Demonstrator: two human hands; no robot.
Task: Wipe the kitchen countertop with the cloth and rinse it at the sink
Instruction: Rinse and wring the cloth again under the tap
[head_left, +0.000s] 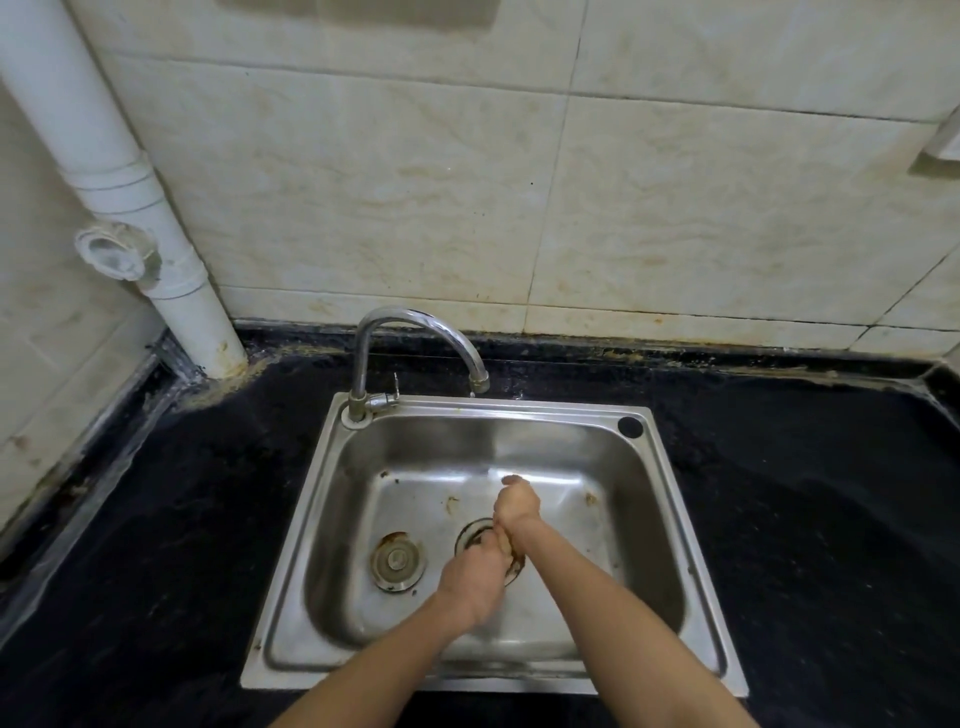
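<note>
Hands: both are over the sink basin, one just beyond the other, wringing a small wad between them.
Left hand (475, 577): nearer the front rim, fingers curled tight round the near end of the cloth; the grip is pressed together on it.
Right hand (516, 504): farther in, fist curled round the far end of the cloth, thumb side up; the grip is likewise pressed together on it.
Cloth (505, 545): only a little brownish, wet-looking part shows between the 2 fists, above the drain; the rest is hidden inside the hands.
Sink (670, 499): a single stainless basin set into the desk, with rust-coloured specks on its floor.
Drain (470, 535): an open round hole in the basin floor, partly covered by the hands.
Strainer plug (397, 561): lies on the basin floor just left of the drain, stained round its edge.
Faucet (415, 332): a chrome gooseneck at the back left corner of the sink, spout curving right over the back rim; a drop hangs at the nozzle, no stream visible.
Desk (805, 519): black speckled stone, surrounding the sink on every side.
Pipe (119, 187): a white drain pipe slants down the tiled wall to the back left corner of the desk.
</note>
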